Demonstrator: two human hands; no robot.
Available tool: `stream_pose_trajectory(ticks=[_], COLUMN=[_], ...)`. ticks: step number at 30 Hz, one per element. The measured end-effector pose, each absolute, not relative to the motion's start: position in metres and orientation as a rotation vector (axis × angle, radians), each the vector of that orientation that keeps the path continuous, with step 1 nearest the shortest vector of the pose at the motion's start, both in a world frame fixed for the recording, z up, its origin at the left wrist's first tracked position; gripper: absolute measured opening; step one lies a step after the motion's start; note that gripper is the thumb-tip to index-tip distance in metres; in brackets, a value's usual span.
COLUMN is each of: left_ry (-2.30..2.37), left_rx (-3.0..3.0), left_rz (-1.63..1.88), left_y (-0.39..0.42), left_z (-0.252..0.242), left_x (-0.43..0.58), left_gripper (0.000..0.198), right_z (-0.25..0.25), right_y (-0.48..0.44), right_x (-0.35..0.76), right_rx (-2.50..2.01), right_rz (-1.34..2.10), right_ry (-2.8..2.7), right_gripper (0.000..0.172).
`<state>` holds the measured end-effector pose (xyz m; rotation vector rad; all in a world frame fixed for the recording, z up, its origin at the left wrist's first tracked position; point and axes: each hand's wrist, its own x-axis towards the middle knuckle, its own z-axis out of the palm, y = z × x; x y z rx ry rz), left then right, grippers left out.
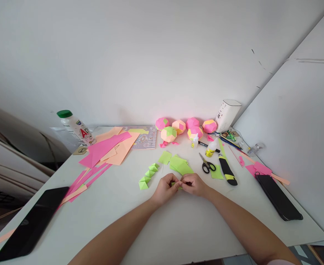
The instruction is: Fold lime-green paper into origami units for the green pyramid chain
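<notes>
two bare hands meet over the smooth white table (156,235). the left hand (166,187) and the right hand (194,184) have thumbs and fingers pinched tight on a small piece of green paper (180,188). the fingers cover most of it, so i can't tell its shape. it is near the middle of the table, just on the near side of some green sheets (181,165), which are thin, flat and piled up crooked. left of the hands is a row of folded green shapes (148,176) with sharp points. at the back sit six paper balls (169,134) with lots of flat sides, in pink, peach, yellow and green.

two small bottles (211,149) have yellow labels, too tiny to read. the tall white bottle (79,129) with a green lid says "ad" in big red letters.

a shiny black flat thing (33,224) lies at the near left, and a black phone (279,198) at the right. black scissors (208,168) and a black and yellow cutter (227,171) lie past the right hand. pink and peach paper (123,147) is heaped at the far left. behind everything is a plain pale wall (150,66).
</notes>
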<state>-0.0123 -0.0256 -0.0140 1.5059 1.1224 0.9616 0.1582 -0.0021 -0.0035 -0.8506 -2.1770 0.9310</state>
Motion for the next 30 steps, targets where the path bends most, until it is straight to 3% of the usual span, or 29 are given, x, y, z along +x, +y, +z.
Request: stream_pose_trajectory(ticks=[30], left_ry=[1.120], left_rx=[1.412], left_rz=[0.955], left_y=[-0.0262], left_z=[-0.0116], left_x=[-0.0110], left_gripper=[0.031], right_z=[-0.0091], right_y=[-0.0004], right_x=[0.1596], right_rx=[-0.849], right_rz=[0.944], right_ry=[-2.160], right_gripper=[0.027])
